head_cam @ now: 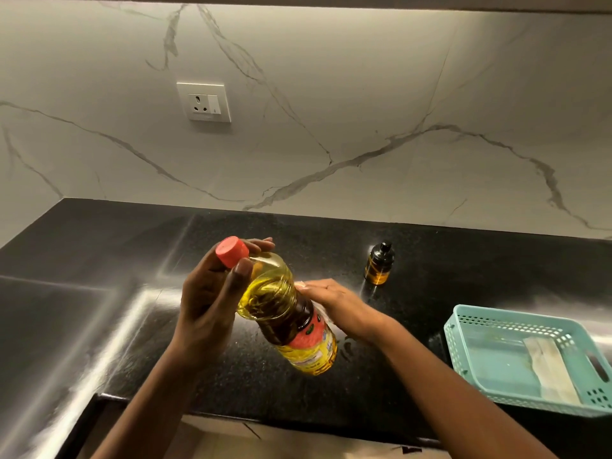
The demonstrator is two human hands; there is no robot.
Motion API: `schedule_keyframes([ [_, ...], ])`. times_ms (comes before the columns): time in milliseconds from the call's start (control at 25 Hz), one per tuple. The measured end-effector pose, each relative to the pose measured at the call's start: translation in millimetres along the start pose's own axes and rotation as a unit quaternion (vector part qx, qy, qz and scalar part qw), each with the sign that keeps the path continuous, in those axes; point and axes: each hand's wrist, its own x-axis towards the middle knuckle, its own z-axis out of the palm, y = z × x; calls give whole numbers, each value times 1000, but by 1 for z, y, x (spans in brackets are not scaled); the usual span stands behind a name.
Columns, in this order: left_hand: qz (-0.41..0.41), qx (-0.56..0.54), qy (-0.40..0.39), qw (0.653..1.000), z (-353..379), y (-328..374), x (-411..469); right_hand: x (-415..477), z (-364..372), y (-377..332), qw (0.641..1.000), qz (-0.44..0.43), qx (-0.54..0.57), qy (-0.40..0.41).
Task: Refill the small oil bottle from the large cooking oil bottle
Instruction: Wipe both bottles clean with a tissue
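Two hands hold the large cooking oil bottle [286,313] tipped over the black counter [99,260] — the left hand [212,303] wraps its neck by the red cap [231,251], the right hand [334,303] presses flat on its side. The small oil bottle [379,264] stands capped, well apart. If the cap comes off while it leans, oil could spill — and slippery plastic could slide from that flat hand.
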Motion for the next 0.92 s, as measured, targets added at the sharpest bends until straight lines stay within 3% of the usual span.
schedule_keyframes([
  [80,0,-10,7,1000,1,3,2,-9,3,17,987,60,146,10],
  [160,3,-17,8,1000,2,0,4,-18,8,35,946,119,300,30],
  [320,-14,-19,28,999,3,-15,7,-25,19,62,911,140,375,99],
  [560,24,40,4,999,24,-25,15,-33,44,82,797,177,564,127],
  [640,18,59,4,998,25,-29,20,-38,47,88,789,181,574,122],
  [760,15,78,-11,997,25,-38,25,-48,41,97,809,196,540,125],
  [920,14,89,-1,996,30,-46,32,-63,26,108,835,189,475,201],
])
